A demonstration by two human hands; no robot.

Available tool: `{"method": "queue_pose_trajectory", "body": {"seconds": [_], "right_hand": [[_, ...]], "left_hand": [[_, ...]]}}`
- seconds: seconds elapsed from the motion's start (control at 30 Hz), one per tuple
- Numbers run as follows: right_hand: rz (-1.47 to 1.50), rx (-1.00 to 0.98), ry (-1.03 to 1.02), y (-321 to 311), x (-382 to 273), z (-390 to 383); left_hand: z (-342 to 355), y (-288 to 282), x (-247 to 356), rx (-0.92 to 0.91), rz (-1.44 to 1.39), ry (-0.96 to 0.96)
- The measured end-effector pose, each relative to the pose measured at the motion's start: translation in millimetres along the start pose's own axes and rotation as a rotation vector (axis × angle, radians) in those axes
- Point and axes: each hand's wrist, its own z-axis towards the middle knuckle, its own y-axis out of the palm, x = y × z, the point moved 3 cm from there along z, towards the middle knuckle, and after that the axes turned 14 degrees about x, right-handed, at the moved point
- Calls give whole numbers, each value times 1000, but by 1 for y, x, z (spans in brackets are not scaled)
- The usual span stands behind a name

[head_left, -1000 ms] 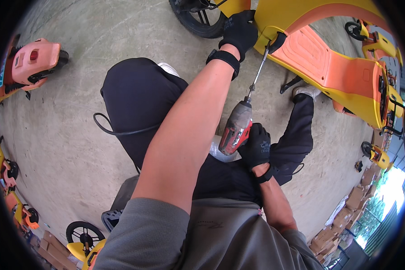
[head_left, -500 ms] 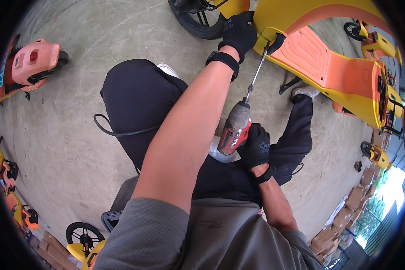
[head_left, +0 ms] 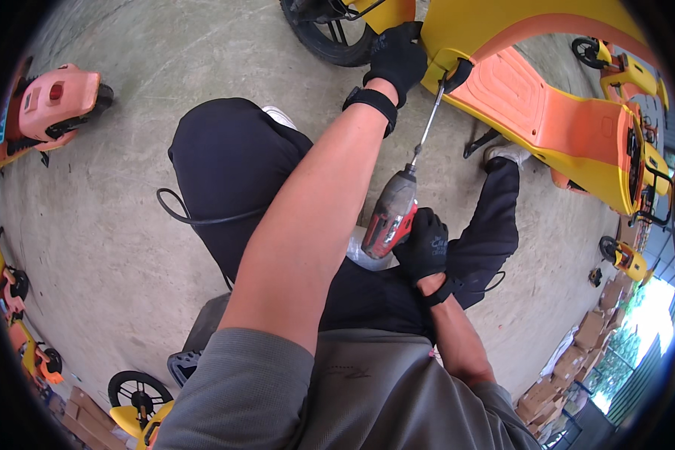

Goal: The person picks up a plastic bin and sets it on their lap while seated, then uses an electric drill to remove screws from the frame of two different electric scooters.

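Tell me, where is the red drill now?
In the head view, the drill is right of centre, gripped by the right hand, its long bit reaching up to the yellow scooter beside the left hand.

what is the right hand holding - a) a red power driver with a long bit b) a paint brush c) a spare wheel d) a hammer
a: the right hand grips a red power driver whose long bit runs up to the yellow ride-on body, which the left hand touches.

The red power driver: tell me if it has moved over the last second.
No. The red power driver sits at the same spot and angle, its long bit meeting the yellow ride-on body at the same place beside the left hand.
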Motion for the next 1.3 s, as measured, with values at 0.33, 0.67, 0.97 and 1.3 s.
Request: {"method": "queue_pose_trajectory", "body": {"seconds": [0.33,0.67,0.97,1.3], "right_hand": [[-79,57,-32,-5,-10,1],[-126,21,-45,-2,-10,-3],[-87,43,-38,2,-11,-7],[-75,-39,-63,-14,-29,-18]], "left_hand": [[-2,4,-2,-12,-7,18],[-5,5,-2,7,-56,40],[-3,7,-6,-18,-59,13],[-6,-8,-21,42,77,18]]}}
